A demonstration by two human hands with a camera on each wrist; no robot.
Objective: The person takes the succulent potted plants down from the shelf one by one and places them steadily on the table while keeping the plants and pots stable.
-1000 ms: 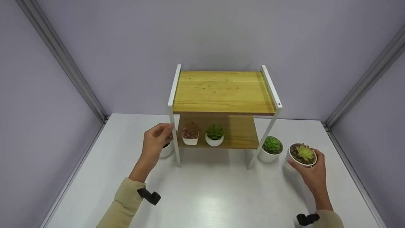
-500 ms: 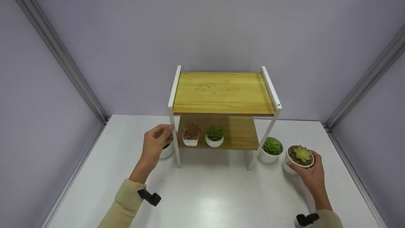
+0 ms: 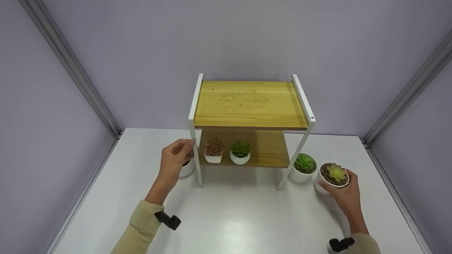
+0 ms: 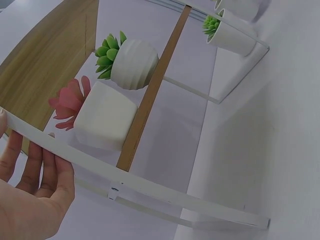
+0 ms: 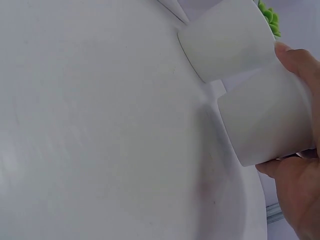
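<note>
My left hand (image 3: 172, 163) grips the front left post of a two-tier wooden shelf (image 3: 251, 106) with a white frame. The left wrist view has the fingers (image 4: 49, 172) behind that white post and the thumb at its near side. At the right, my right hand (image 3: 346, 194) holds a potted succulent (image 3: 335, 174), yellow-green in a white pot, by its sides near the rim. Just left of it stands a bright green potted succulent (image 3: 304, 165), beside the shelf's right leg. In the right wrist view the held pot (image 5: 267, 117) appears tilted, close over the table.
On the lower tier sit a reddish succulent (image 3: 213, 151) in a square white pot and a small green succulent (image 3: 240, 151) in a round one. Another white pot (image 3: 187, 168) stands behind my left hand, partly hidden. Grey walls (image 3: 247, 38) enclose the white table (image 3: 233, 218).
My right hand has moved slightly left with the potted succulent, bringing it nearer the bright green one. The left hand keeps its place on the shelf post.
</note>
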